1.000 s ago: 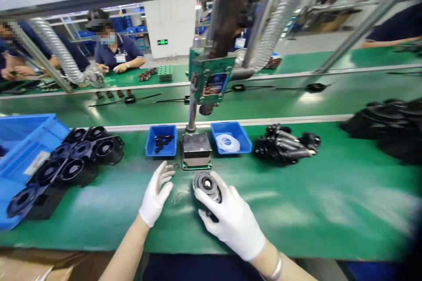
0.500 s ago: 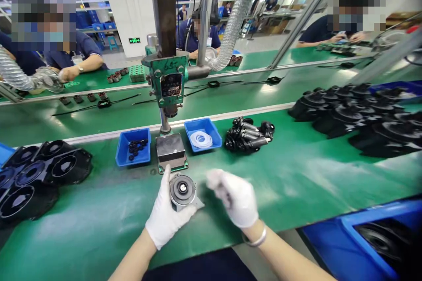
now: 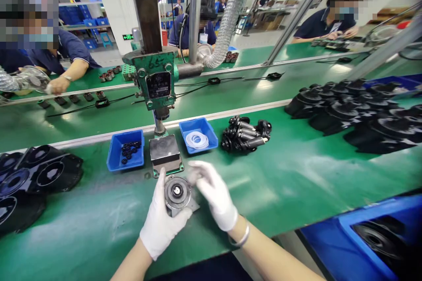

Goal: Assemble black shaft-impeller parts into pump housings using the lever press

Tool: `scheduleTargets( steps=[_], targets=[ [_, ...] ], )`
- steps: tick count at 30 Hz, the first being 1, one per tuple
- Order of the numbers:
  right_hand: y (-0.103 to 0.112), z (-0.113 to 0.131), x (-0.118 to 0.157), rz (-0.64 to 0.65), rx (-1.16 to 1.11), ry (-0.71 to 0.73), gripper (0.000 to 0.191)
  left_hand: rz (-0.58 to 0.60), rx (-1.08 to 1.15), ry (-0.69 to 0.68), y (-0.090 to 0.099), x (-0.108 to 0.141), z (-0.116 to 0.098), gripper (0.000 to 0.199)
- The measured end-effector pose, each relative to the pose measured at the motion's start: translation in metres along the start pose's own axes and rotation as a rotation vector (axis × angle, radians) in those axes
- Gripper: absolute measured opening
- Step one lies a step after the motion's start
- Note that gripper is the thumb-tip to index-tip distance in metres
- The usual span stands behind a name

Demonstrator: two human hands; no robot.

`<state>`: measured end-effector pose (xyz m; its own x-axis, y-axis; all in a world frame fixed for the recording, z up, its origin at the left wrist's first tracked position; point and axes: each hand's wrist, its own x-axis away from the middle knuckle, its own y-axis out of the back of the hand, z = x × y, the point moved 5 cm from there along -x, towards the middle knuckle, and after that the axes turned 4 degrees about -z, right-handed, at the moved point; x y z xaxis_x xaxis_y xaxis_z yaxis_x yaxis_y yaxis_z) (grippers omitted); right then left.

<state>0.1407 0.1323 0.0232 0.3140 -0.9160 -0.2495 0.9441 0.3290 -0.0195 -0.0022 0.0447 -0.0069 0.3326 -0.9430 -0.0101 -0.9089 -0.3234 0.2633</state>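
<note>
My left hand (image 3: 164, 221), in a white glove, is closed around a round grey metal disc part (image 3: 178, 191). The part has a black ring at its hub and a light centre, and a flat grey plate corner shows at its lower right. My right hand (image 3: 214, 193), also gloved, hovers just right of the disc with its fingers bent towards it. Its fingertips are blurred, so whether they hold anything does not show. Directly behind the disc stands the metal block (image 3: 165, 151) at the base of a green press (image 3: 157, 81).
A blue bin (image 3: 112, 156) of small black rings stands left of the press, and a blue bin (image 3: 212, 138) of white rings right of it. Black-and-silver shaft parts (image 3: 245, 134) lie in a pile. Black housings (image 3: 59, 171) sit left, more housings (image 3: 343, 114) right. Co-workers sit opposite.
My right hand has moved left, closer to the disc. My left hand keeps its hold on the disc. The whole view has shifted a little.
</note>
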Motion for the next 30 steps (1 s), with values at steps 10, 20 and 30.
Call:
scheduleTargets(
  steps=[10, 20, 30],
  targets=[
    [0.010, -0.013, 0.008, -0.023, 0.091, -0.026, 0.025, -0.030, -0.098, -0.100, 0.000, 0.003, 0.004, 0.084],
    [-0.031, 0.026, 0.032, 0.126, 0.153, 0.271, 0.033, -0.325, 0.135, -0.261, -0.003, 0.029, -0.016, 0.041],
    [-0.029, 0.015, 0.028, 0.058, 0.155, 0.259, 0.034, -0.194, 0.051, -0.419, -0.004, 0.011, -0.019, 0.042]
  ],
)
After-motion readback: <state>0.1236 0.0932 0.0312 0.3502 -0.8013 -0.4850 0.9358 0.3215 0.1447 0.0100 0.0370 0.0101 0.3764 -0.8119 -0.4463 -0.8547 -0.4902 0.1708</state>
